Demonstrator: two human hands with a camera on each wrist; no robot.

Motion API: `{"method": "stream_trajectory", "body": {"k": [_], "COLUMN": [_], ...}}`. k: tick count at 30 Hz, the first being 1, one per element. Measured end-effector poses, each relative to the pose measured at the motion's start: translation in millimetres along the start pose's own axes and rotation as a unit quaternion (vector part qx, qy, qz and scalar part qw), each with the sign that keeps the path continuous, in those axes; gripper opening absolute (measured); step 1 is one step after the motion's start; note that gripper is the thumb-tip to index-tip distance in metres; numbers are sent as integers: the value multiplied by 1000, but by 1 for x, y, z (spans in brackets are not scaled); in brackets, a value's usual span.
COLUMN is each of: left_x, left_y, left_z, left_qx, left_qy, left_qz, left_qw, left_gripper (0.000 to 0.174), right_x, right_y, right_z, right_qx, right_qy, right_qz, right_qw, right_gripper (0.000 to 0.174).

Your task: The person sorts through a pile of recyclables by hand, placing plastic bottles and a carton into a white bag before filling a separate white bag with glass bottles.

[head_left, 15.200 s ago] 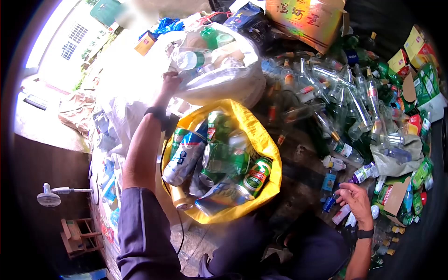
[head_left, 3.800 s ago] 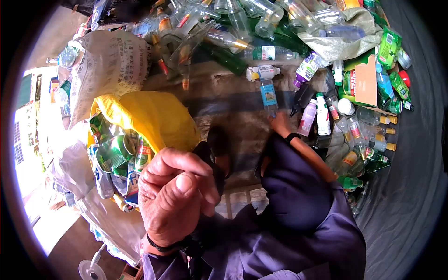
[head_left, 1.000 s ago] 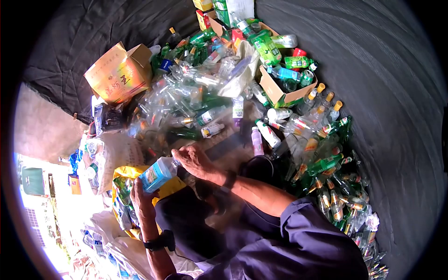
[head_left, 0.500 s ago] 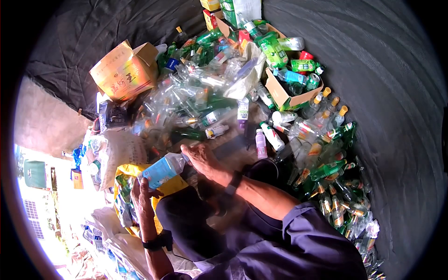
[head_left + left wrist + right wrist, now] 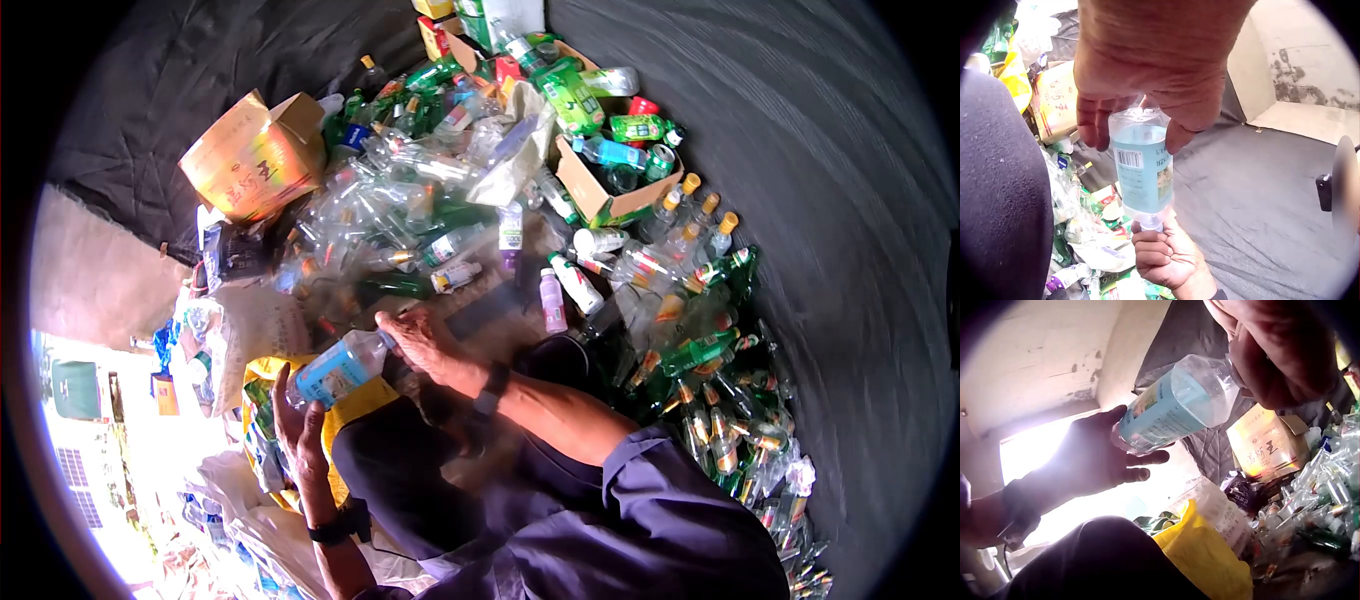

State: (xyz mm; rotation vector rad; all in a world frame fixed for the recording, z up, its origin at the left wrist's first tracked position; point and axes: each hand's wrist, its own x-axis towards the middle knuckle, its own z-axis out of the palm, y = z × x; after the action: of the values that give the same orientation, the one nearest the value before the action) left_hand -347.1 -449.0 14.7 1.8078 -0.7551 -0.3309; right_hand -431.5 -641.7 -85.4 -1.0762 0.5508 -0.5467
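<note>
A clear plastic bottle with a blue label is held up at a tilt between both hands. My right hand grips its neck end, the fingers curled round it. My left hand is at the bottle's base, thumb on one side and the other fingers spread on the other. In the right wrist view, the left hand has nearly straight fingers beside the base. The left wrist view shows the right fist round the neck, which hides the cap. Behind the bottle stands a yellow sack of cans.
A pile of clear and green bottles spreads ahead. A pink bottle and a white bottle lie close by. A carton and an open box flank the pile. More bottles lie at right; a white sack stands left.
Earlier my right hand reached to the blue-labelled bottle on the floor; now the bottle is raised between both hands. Over the last second, my left fingers have spread wider at its base.
</note>
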Motion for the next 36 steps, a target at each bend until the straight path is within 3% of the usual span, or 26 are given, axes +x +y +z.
{"method": "stream_trajectory", "body": {"k": [1, 2, 3, 4, 6, 9, 10, 11, 12, 13, 15, 19, 21, 23, 25, 26, 27, 29, 31, 33, 35, 36], "left_x": [-1, -1, -1, -1, -3, -4, -4, -5, -4, -4, -5, -6, -9, -9, -10, -10, -11, -11, -15, -16, -15, -15], "left_y": [0, -5, -3, -2, -2, -2, -2, -6, -9, -11, -13, -14, -7, -5, -13, -11, -14, -19, 6, 13, 10, 3], "left_z": [-3, -13, -13, -14, -14, -21, -22, -26, -29, -31, -33, -36, -28, -26, -24, -35, -36, -33, -28, -25, -26, -31], "left_qx": [-60, -52, -40, -26, -22, 3, 21, 20, 24, 27, 34, 30, 35, -22, -42, 96, 95, 222, 198, 80, 68, 19], "left_qy": [-20, -22, -26, -26, -15, -32, -39, -33, -39, -47, -41, -25, -16, -16, -31, -54, -51, -24, -22, -29, -7, -6], "left_qz": [-4, -54, -52, -74, -122, -178, -183, -183, -207, -231, -218, -245, -139, -150, -13, -88, -89, 56, 22, 58, 61, -2], "left_qw": [998, 997, 998, 997, 992, 983, 982, 982, 977, 972, 975, 969, 989, 988, 999, 990, 990, 973, 980, 995, 996, 1000], "left_gripper": [80, 83, 78, 74, 67, 68, 70, 70, 72, 75, 76, 71, 68, 58, 57, 70, 70, 74, 67, 64, 65, 65], "right_x": [-6, -8, -7, 8, 17, 9, 4, 0, -5, -5, -8, -6, -1, 3, 1, -2, -4, -10, -9, -7, -8, -8], "right_y": [-13, -14, -21, 13, 26, 14, 4, -6, -18, -20, -21, -17, -7, 2, -6, -8, -10, -19, -13, -11, -15, -14], "right_z": [-3, -4, -9, -8, -4, -9, -7, -6, -3, -2, 1, 0, -1, -4, -6, -3, -1, 4, 5, 5, 7, 7], "right_qx": [54, 70, 9, -121, -242, -341, -239, -133, -105, -106, -120, -145, -162, -177, -137, -108, -108, -42, -57, -73, -88, -89], "right_qy": [-13, -14, -50, -34, -24, -40, -48, -55, -63, -68, -59, -71, -56, -40, -47, -42, -46, -29, -21, -14, -11, -15], "right_qz": [96, 114, 129, -48, -228, -307, -252, -192, -122, -124, -253, -222, -243, -265, -72, -53, -53, 78, 59, 38, -14, -14], "right_qw": [994, 991, 990, 991, 943, 888, 937, 971, 985, 984, 958, 962, 955, 947, 987, 992, 992, 996, 996, 996, 996, 996], "right_gripper": [47, 47, 37, 25, 13, 17, 18, 39, 31, 31, 33, 31, 34, 36, 44, 51, 51, 52, 51, 51, 49, 49]}}
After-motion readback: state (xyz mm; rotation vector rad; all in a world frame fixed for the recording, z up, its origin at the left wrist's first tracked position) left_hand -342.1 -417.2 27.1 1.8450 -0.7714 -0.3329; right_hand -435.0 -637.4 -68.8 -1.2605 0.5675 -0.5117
